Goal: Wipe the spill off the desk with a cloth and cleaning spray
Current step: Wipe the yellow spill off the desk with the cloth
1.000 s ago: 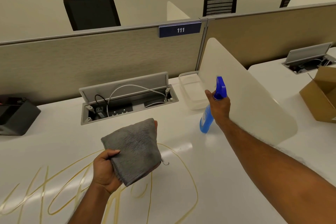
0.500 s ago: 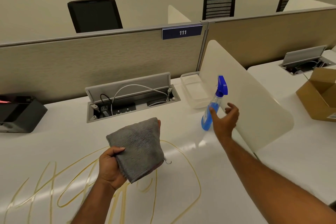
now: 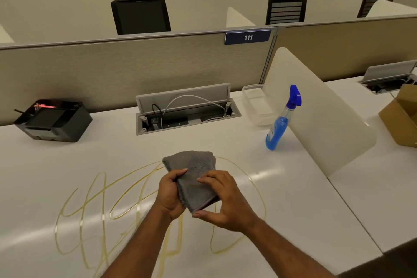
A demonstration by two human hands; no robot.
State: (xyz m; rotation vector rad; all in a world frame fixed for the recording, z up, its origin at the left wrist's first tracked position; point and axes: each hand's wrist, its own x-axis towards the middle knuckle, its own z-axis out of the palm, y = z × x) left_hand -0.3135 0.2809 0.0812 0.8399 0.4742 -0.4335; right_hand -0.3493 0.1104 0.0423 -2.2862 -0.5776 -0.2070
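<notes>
A folded grey cloth (image 3: 191,169) is held above the white desk (image 3: 293,198) by both hands. My left hand (image 3: 168,194) grips its left edge and my right hand (image 3: 223,201) pinches its right side and lower corner. Under the hands, a yellowish spill (image 3: 90,201) runs in looping lines across the desk. The blue spray bottle (image 3: 278,124) stands upright on the desk to the back right, apart from both hands, beside the white divider.
A white divider panel (image 3: 320,115) rises at the right of the desk. A clear plastic tray (image 3: 255,101) and an open cable box (image 3: 185,110) sit at the back. A black organizer (image 3: 54,119) stands back left, a cardboard box (image 3: 401,119) on the adjoining desk.
My right hand let go of the spray bottle, which stays standing on the desk, and came back left to take hold of the cloth with my left hand.
</notes>
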